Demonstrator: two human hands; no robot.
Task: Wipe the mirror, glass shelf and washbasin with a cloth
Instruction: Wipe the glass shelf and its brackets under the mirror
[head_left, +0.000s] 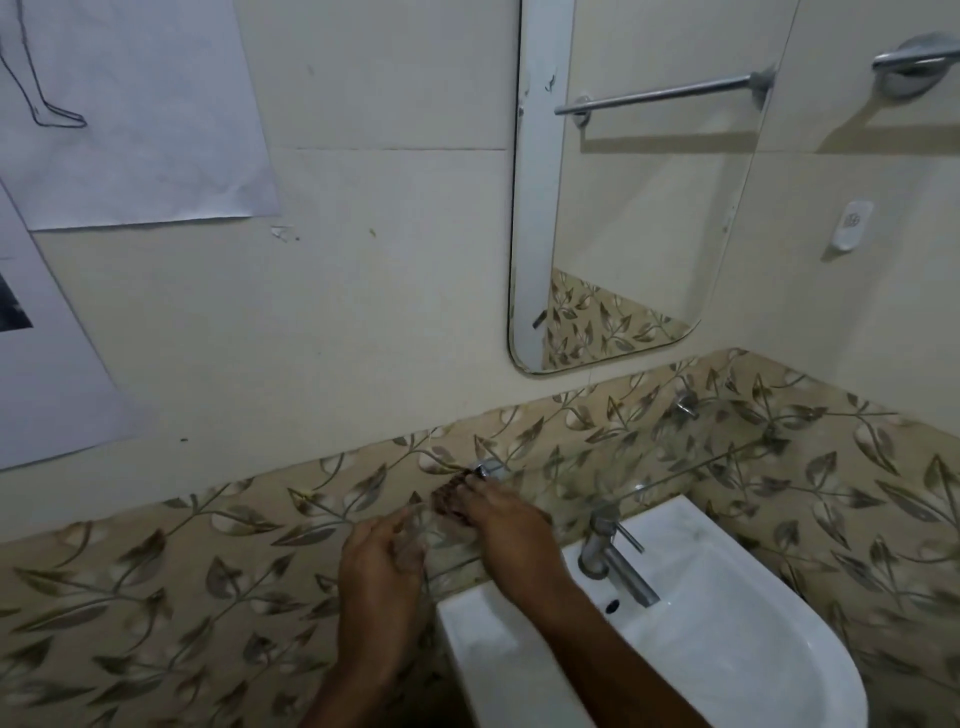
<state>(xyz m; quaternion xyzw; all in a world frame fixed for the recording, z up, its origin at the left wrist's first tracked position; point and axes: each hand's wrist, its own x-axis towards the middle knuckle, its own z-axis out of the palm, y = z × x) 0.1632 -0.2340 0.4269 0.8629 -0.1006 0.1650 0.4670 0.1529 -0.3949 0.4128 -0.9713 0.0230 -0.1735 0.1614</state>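
The right hand (501, 514) pressed a brown cloth (451, 500) onto the glass shelf (675, 473) above the washbasin (753, 649), left hand (379, 566) open alongside; wiping rightward likely follows.

Both forearms are bare, without sleeves, down to left hand (376, 566) and right hand (506, 525).

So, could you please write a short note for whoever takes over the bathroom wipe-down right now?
Right hand: presses the brown cloth on the left end of the glass shelf, near its metal bracket.
Left hand: at the shelf's left edge, fingers partly open, apparently steadying it; its grip is unclear.
Shelf wiping is in progress. Whether the mirror is done cannot be told. The washbasin presumably remains.
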